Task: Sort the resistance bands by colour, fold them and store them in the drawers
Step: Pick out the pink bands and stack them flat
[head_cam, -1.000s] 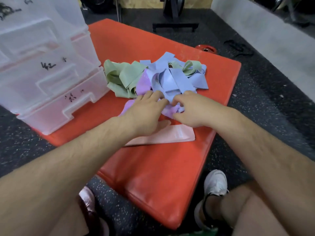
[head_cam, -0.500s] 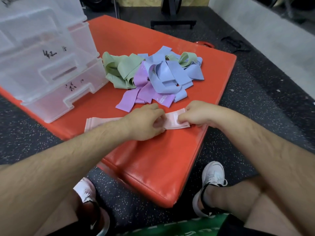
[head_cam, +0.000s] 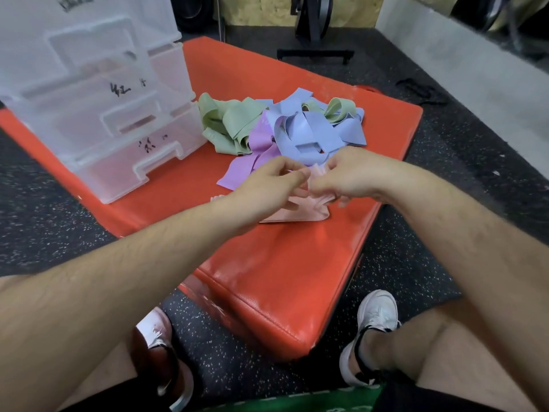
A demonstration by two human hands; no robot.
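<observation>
Pink band (head_cam: 297,214) lifted, pinched near mat edge (head_cam: 367,224)

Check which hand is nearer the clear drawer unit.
Left. The left hand grips the pink band on the side toward the drawer unit; the right hand grips the same band beyond the left hand, farther from the drawers.

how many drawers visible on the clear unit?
3: bottom drawer on the red mat, middle drawer above it, top drawer partly cut off; more above may be hidden.
</observation>
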